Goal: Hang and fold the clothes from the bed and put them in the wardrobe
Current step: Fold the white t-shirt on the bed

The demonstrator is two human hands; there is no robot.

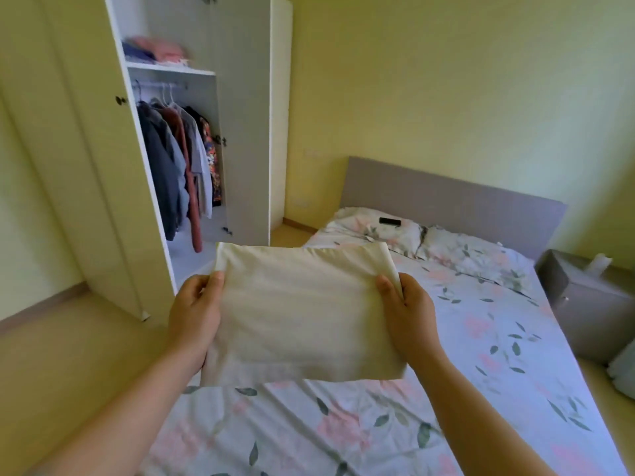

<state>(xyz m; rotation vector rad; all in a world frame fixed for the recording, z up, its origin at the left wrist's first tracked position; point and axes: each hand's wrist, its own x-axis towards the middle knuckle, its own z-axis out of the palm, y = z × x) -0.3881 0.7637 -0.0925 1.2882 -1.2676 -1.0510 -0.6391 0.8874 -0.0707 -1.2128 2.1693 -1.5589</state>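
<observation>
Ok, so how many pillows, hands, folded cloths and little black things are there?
Pillows: 2, the left pillow and the right pillow
Hands: 2, the left hand and the right hand
Folded cream cloth: 1
Small black object: 1
Total: 6

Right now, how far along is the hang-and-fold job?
Done: hung garments are on the rail, and a folded pile sits on the upper shelf of the wardrobe. In hand: the left hand and right hand grip a folded cream cloth by its sides above the bed. Left: shelving that cloth; no other loose clothes show on the bed's visible part.
</observation>
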